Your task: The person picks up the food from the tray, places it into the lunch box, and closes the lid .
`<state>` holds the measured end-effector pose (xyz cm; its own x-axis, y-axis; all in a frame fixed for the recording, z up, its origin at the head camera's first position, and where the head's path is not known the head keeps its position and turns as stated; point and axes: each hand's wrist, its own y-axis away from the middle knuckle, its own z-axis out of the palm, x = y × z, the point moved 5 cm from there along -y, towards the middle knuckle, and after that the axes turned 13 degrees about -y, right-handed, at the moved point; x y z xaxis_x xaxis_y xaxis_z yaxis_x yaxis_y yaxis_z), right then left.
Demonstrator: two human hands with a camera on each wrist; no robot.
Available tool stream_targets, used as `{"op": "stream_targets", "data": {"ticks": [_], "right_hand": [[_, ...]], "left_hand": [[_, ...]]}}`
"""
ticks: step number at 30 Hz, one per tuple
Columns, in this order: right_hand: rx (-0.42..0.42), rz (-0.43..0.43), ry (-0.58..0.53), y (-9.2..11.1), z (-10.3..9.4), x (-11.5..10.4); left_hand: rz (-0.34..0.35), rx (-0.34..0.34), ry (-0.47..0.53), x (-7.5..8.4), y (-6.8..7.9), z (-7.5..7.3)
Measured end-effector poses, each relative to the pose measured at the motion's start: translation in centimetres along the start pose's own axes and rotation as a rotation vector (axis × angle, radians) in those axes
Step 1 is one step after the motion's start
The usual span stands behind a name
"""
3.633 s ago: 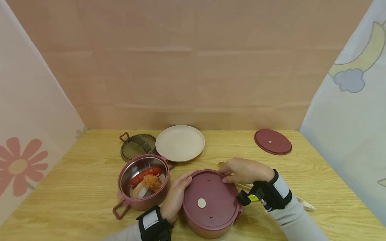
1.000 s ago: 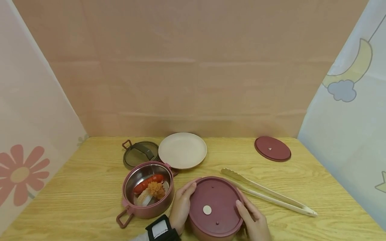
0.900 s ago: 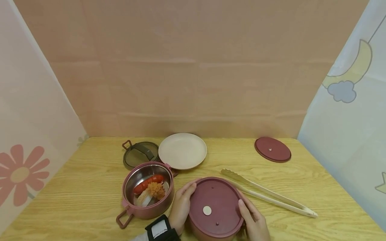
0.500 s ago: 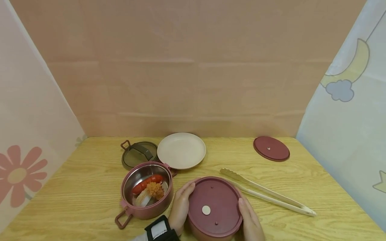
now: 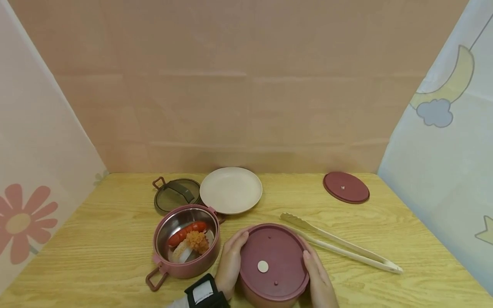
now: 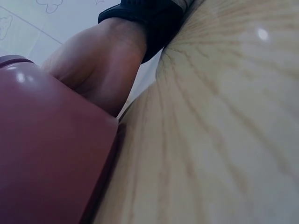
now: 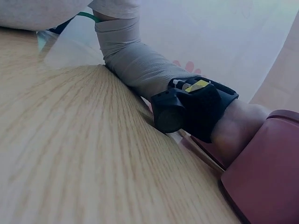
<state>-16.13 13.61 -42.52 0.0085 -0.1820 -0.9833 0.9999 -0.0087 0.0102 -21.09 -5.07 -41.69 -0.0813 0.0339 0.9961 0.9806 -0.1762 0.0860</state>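
A round food container [image 5: 265,297] with a maroon lid [image 5: 285,248] stands upright near the table's front edge. A pale round button and two small studs show on the lid. My left hand [image 5: 230,262] holds its left side, thumb at the lid's rim. Opposite, my right hand [image 5: 321,280] grips the right side, thumb along the rim. Both wrist views show the container's smooth wall [image 6: 51,149] against a palm, its base at the tabletop; most fingertips are hidden. Just left is a pink two-handled pot [image 5: 192,270] holding a red sausage [image 5: 186,233] and a fried piece [image 5: 197,242].
Beige tongs [image 5: 346,252] lie to the right of the container. At the back are a cream plate [image 5: 231,190], a dark see-through lid [image 5: 165,201] with a strap handle, and a maroon oval-looking lid [image 5: 346,187]. Pale printed sheets stand around the table.
Over the earlier seconds my right hand came from the lid's far right rim to the container's near right side, uncovering the tongs. In the last second both hands have hardly moved.
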Motion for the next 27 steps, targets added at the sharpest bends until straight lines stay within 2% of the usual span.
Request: {"op": "stream_targets", "data": {"ticks": [9, 20, 27], "right_hand": [[0.003, -0.048, 0.044, 0.07, -0.09, -0.61], [-0.034, -0.027, 0.026, 0.30, 0.37, -0.89], [-0.045, -0.061, 0.036, 0.27, 0.33, -0.87]], "left_hand": [[0.003, 0.019, 0.012, 0.30, -0.01, 0.04], [-0.010, 0.032, -0.009, 0.16, -0.06, -0.15], [-0.005, 0.031, 0.000, -0.11, 0.00, -0.19]]}}
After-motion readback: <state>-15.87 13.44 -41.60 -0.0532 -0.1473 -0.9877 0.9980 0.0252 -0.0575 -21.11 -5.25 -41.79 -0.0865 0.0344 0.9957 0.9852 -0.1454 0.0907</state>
